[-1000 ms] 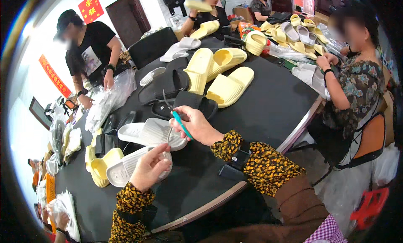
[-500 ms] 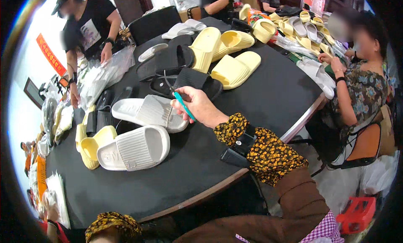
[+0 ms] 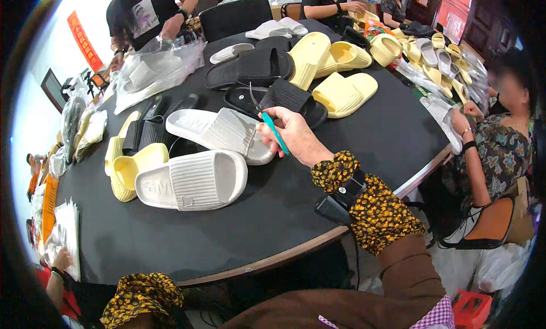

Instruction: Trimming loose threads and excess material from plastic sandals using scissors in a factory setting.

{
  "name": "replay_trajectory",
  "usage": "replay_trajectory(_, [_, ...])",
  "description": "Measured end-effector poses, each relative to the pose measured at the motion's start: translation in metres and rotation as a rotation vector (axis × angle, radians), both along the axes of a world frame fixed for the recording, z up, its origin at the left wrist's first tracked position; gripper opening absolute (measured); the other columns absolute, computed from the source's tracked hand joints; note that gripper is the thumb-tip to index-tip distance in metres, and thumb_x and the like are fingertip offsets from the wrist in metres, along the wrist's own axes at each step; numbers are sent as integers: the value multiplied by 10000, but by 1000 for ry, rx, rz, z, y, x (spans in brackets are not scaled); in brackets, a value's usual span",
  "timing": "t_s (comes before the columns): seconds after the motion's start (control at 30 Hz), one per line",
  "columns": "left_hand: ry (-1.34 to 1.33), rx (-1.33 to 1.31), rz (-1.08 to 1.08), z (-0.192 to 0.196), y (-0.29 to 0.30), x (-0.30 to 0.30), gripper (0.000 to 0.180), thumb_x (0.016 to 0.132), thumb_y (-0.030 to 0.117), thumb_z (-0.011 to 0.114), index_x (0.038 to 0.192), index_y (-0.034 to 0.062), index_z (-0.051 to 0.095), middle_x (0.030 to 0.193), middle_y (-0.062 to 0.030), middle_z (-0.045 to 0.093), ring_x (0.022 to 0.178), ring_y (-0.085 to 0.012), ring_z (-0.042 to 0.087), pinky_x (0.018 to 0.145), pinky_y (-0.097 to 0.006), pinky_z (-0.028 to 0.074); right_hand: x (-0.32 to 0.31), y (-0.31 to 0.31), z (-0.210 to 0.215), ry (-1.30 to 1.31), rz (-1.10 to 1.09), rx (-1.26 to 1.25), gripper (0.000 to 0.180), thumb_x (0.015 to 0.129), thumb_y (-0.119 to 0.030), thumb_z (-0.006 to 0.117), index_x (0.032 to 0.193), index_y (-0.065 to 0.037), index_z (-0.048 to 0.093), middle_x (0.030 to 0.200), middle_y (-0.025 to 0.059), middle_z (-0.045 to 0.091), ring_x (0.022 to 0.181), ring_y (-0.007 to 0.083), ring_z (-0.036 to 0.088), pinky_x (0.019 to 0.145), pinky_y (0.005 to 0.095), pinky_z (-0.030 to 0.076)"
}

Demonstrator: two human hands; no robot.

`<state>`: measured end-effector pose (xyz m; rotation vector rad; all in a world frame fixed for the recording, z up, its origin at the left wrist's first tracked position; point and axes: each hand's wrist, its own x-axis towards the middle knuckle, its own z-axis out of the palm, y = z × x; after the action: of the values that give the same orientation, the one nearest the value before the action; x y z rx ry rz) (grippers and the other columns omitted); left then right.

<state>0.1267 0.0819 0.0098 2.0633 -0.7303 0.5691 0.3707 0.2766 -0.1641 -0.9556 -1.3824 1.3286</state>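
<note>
My right hand [image 3: 293,134] is closed round a pair of teal-handled snips [image 3: 275,134], their dark blades pointing up toward the black slides. Just under the fingers lies a light grey slide [image 3: 227,133], with a second grey slide [image 3: 190,181] nearer me. A black slide [image 3: 278,101] rests behind the hand. Of my left arm only the patterned yellow-and-black cuff [image 3: 145,298] shows at the lower edge; my left hand is out of sight. Yellow slides [image 3: 344,94] lie to the right of the black ones, and another yellow pair [image 3: 136,170] sits at the left.
Everything lies on a black table [image 3: 273,215] with a pale edge. At the far left a person handles a clear bag [image 3: 159,73] with a grey slide inside. A person at the right holds a grey slide [image 3: 441,121]. More slides are piled at the back right. A co-worker's hand [image 3: 61,261] shows at the lower left.
The view has shifted, so the table's things appear farther right. My right hand keeps hold of the snips near the slides. At the far left, the person's bag now lies flatter on the table.
</note>
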Motion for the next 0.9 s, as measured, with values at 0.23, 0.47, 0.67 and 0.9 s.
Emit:
replay_trajectory(0.23, [31, 53, 54, 0, -2, -3, 207, 877, 40, 338, 786, 91, 517, 663, -117, 536, 520, -219, 521, 552, -398, 470, -3, 2, 2, -15, 27, -41, 390, 854, -261, 648, 1141, -30, 522, 749, 9, 588, 527, 37, 518, 420, 180, 395])
replay_trajectory(0.47, [117, 25, -66, -32, 52, -34, 177, 846, 112, 585, 715, -6, 602, 677, -120, 633, 624, -237, 623, 570, -353, 527, 6, 2, -1, -92, -62, -3, 387, 848, -248, 637, 1156, -39, 534, 755, 18, 606, 536, 44, 534, 442, 181, 417])
replay_trajectory(0.67, [452, 247, 1780, -94, 96, -67, 401, 733, 87, 663, 1113, -3, 572, 1079, -185, 584, 987, -355, 572, 865, -398, 460, 6, -2, 1, -85, -88, -19, 396, 846, -233, 642, 1160, -20, 528, 755, 43, 614, 517, 51, 528, 421, 190, 411])
replay_trajectory(0.9, [452, 15, 2278, -172, 192, -267, 708, 758, 236, 720, 1321, -37, 388, 1117, -198, 574, 1018, -278, 573, 864, -366, 460, -10, -3, 5, -117, -60, -17, 353, 870, -238, 609, 1146, -29, 538, 736, 13, 588, 517, 32, 520, 423, 173, 408])
